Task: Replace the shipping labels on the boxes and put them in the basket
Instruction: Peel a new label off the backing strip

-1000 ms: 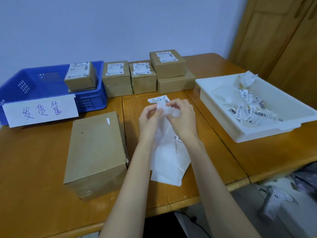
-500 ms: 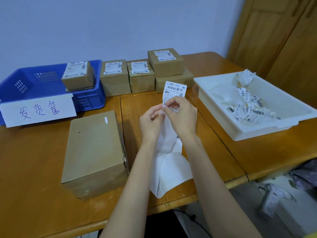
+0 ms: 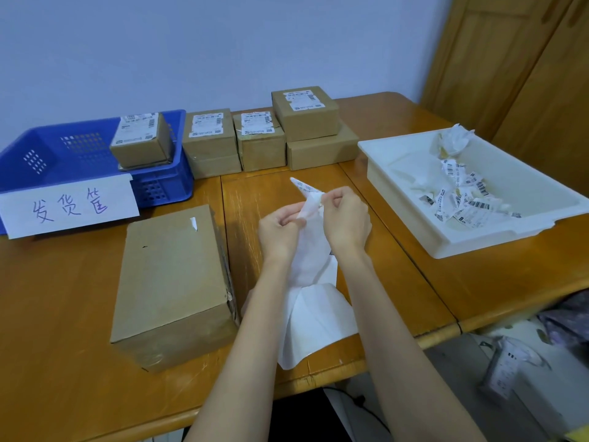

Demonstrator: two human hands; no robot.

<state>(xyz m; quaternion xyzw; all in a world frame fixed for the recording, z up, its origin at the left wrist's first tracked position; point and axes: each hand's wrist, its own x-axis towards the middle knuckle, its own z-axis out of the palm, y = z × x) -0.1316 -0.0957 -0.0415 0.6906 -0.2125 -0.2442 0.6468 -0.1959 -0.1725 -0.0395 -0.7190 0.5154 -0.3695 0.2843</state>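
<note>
My left hand (image 3: 280, 229) and my right hand (image 3: 345, 220) meet above the table's middle. Both pinch the top of a long white backing strip (image 3: 314, 301) that trails down toward the table's front edge. A printed shipping label (image 3: 304, 187) sticks up from my right fingers, partly peeled and folded over. A large brown box (image 3: 173, 282) lies to the left of my hands; its top is bare except for a small white scrap. The blue basket (image 3: 47, 154) at the back left holds one small labelled box (image 3: 141, 140).
Several small labelled boxes (image 3: 261, 135) stand stacked along the back, right of the basket. A white tray (image 3: 462, 228) with torn labels sits on the right. A paper sign (image 3: 68, 205) leans on the basket's front. Bags lie on the floor at the lower right.
The label stood up flat above my right hand half a second ago; now it is tilted and folded over. The backing strip hangs longer toward the table's edge.
</note>
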